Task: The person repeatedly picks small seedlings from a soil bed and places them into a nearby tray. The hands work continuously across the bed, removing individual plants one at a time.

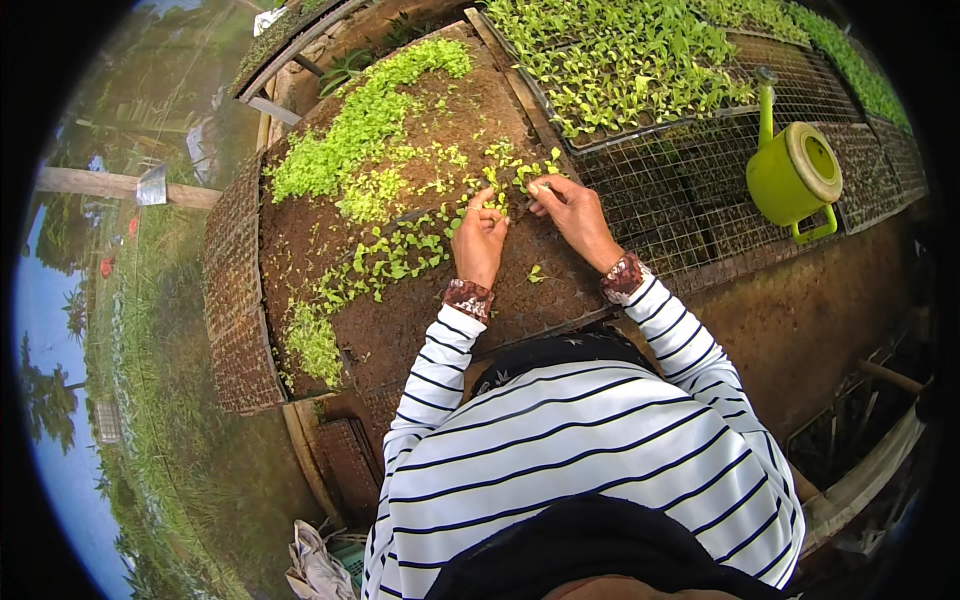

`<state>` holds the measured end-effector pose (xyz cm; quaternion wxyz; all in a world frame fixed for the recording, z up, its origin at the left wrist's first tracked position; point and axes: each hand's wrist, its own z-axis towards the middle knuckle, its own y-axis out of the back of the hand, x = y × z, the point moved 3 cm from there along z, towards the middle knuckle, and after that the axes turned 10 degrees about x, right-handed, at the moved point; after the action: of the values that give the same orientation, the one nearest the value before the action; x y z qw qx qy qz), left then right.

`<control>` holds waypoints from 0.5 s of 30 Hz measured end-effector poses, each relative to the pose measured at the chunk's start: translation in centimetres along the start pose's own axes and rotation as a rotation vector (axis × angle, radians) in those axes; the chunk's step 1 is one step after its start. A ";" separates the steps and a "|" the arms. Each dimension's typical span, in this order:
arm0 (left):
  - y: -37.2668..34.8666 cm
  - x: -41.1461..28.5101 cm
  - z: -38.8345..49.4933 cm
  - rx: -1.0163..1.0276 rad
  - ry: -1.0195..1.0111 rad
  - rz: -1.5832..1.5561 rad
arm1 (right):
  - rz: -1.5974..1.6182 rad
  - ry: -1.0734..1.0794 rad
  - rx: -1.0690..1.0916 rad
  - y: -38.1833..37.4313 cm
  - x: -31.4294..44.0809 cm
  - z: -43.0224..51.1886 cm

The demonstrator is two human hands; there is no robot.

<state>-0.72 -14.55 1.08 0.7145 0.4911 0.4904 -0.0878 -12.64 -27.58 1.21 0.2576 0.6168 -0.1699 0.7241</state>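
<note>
My left hand (480, 244) is over the soil-filled seedling trays (405, 322), its fingers curled around small green seedlings (498, 204). Just to the right, my right hand (577, 217) has thumb and forefinger pinched together on what looks like a small seedling; the fingers partly hide it. The fingertips of the two hands are a short gap apart. Loose seedlings (397, 255) lie in a band on the soil left of my left hand. One lone seedling (535, 274) stands in the soil below and between my hands.
A yellow-green watering can (784, 176) stands at right on a wire mesh bench (660, 195). Beyond are trays of taller seedlings (622, 67). Dense bright seedlings (352, 127) cover the far left soil. A wooden rail (127, 186) extends left; a crumpled sack (315, 559) sits low left.
</note>
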 end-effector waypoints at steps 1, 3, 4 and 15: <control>0.0 -0.1 -0.1 -0.005 -0.009 0.013 | 0.000 0.019 0.003 0.0 0.1 0.0; -0.1 -0.2 -0.4 -0.017 -0.013 0.078 | -0.033 0.006 0.026 0.1 0.3 -0.2; -0.1 -0.2 -0.5 -0.024 -0.020 0.106 | -0.027 -0.033 0.035 0.4 0.3 -0.2; -0.6 -0.2 -0.6 -0.041 -0.028 0.170 | -0.144 0.091 0.051 0.0 0.2 -0.8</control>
<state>-1.59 -14.42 0.88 0.7361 0.5150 0.4386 -0.0238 -13.37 -27.10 1.29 0.3005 0.6003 -0.0948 0.7351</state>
